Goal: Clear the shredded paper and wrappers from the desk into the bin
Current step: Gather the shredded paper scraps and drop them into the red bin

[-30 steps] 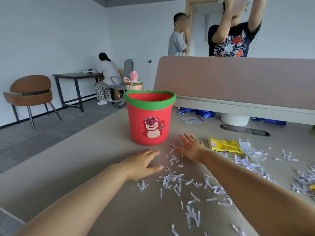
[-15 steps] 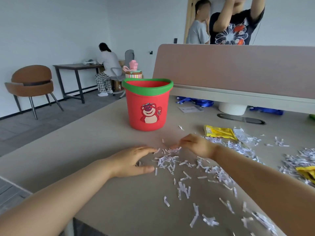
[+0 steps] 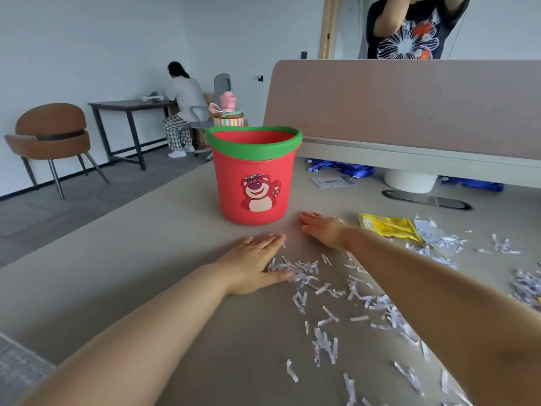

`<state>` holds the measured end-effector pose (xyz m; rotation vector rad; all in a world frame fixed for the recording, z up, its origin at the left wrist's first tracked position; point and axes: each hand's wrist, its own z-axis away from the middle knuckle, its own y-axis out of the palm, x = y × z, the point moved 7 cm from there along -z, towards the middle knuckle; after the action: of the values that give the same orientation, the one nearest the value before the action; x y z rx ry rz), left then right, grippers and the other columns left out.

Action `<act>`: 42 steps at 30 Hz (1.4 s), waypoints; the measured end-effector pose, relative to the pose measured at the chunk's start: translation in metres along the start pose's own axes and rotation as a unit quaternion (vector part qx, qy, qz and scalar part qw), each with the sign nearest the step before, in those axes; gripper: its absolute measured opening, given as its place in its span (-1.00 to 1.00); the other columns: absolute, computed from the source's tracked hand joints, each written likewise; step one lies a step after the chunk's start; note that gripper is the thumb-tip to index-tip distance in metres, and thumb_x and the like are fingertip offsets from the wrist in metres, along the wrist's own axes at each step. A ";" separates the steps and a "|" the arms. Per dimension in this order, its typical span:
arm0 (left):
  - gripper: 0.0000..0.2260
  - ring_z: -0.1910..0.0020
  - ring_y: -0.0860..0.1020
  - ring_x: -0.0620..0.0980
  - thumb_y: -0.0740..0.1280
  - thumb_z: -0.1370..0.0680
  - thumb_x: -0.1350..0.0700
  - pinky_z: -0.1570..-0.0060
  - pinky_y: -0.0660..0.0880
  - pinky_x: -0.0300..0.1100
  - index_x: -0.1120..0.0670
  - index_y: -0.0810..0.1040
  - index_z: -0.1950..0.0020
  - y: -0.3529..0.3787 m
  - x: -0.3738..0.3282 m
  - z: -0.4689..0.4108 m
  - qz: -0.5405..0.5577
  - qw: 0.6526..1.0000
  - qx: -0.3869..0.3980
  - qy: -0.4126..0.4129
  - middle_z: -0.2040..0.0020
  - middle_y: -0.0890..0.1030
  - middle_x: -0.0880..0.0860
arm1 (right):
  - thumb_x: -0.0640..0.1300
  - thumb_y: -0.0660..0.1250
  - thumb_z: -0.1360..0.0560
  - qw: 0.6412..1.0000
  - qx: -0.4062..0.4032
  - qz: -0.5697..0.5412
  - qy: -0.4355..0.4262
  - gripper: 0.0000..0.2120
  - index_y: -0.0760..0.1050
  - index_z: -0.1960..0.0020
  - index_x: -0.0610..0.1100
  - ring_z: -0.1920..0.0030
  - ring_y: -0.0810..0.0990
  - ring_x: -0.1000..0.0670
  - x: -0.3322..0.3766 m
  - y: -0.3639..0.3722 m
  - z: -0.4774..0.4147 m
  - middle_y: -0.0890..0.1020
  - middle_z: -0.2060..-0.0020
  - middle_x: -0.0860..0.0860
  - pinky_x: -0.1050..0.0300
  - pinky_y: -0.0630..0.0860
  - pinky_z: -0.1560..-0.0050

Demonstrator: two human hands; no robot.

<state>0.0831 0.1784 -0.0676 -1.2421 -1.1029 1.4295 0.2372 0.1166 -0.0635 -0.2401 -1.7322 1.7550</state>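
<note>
A red bin [image 3: 253, 183] with a green rim and a bear picture stands upright on the beige desk [image 3: 131, 259]. White shredded paper [image 3: 325, 291] lies scattered in front of it and off to the right. A yellow wrapper [image 3: 389, 225] lies flat right of the bin. My left hand [image 3: 254, 262] rests flat on the desk, fingers together, its thumb side against a small heap of shreds. My right hand [image 3: 325, 228] lies flat, palm down, just right of the bin's base. Neither hand holds anything.
A brown divider panel [image 3: 409, 106] runs along the desk's far side, with a blue lanyard [image 3: 342, 168], a card [image 3: 332, 181] and a white base [image 3: 409, 178] below it. A pink bottle [image 3: 227, 112] stands behind the bin. A person stands behind the divider; another sits at a far table.
Both hands have opened flat and slid forward toward the bin. The right hand, curled over shreds half a second ago, now lies spread beside the bin's base.
</note>
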 end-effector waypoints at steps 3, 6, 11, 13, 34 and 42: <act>-0.32 -0.50 -0.06 -0.12 0.11 -0.53 -0.21 -0.44 -0.11 -0.20 0.04 -0.11 -0.50 -0.005 -0.004 0.006 0.030 0.999 -0.022 0.019 -0.54 -0.05 0.00 | -0.12 0.05 -0.59 0.990 -0.007 -0.123 -0.063 -0.64 0.26 -0.39 -0.07 -0.46 0.14 0.08 0.008 0.001 0.027 0.21 -0.46 0.04 0.29 -0.09 -0.41; -0.23 -0.49 -0.11 -0.14 0.17 -0.49 -0.25 -0.43 -0.10 -0.24 0.04 -0.17 -0.49 -0.006 -0.009 0.010 0.056 0.998 -0.013 0.029 -0.54 -0.12 0.00 | -0.14 0.07 -0.59 0.985 0.021 -0.117 -0.122 -0.66 0.33 -0.34 -0.03 -0.38 0.23 0.19 0.012 0.007 0.075 0.29 -0.35 0.20 0.42 0.00 -0.36; -0.11 -0.49 -0.20 -0.12 -0.03 -0.32 -0.42 -0.46 -0.20 -0.14 0.04 -0.21 -0.48 0.009 -0.040 0.012 -0.033 0.997 0.046 0.044 -0.53 -0.19 0.02 | 0.01 0.08 -0.55 0.974 0.060 -0.194 -0.106 -0.69 0.42 -0.26 0.11 -0.35 0.35 0.21 -0.007 0.008 0.159 0.42 -0.33 0.18 0.20 0.15 -0.45; -0.05 -0.49 -0.20 -0.13 -0.10 -0.23 -0.46 -0.45 -0.21 -0.17 0.03 -0.20 -0.48 0.012 -0.063 0.020 -0.032 0.995 0.053 0.074 -0.53 -0.18 0.00 | 0.02 0.08 -0.53 0.969 0.062 -0.223 -0.088 -0.68 0.40 -0.24 0.16 -0.34 0.36 0.21 -0.013 0.007 0.185 0.45 -0.32 0.17 0.15 0.15 -0.47; 0.07 -0.45 -0.39 0.01 -0.18 0.08 -0.67 -0.43 -0.19 0.21 -0.21 -0.53 -0.23 0.034 -0.135 0.038 -0.056 0.990 0.077 0.107 -0.46 -0.42 -0.10 | 0.54 0.02 -0.24 0.993 -0.006 0.112 0.027 -0.08 -0.41 -0.37 0.23 -0.42 -0.47 0.02 -0.044 0.026 0.293 -0.35 -0.46 0.11 -0.22 -0.40 -0.43; 0.10 -0.51 -0.09 -0.06 -0.21 -0.04 -0.64 -0.45 -0.06 -0.15 -0.09 -0.28 -0.46 0.020 -0.130 -0.022 0.006 0.991 0.057 0.124 -0.54 -0.13 -0.02 | 0.38 0.01 -0.41 0.992 -0.050 0.046 0.111 -0.25 -0.14 -0.46 0.09 -0.51 -0.14 -0.01 -0.077 0.004 0.207 -0.07 -0.52 0.04 -0.14 -0.14 -0.51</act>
<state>0.1130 0.0486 -0.0669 -1.3048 -0.8359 1.2880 0.1812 -0.0969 -0.0682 -0.5458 -1.6713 1.6380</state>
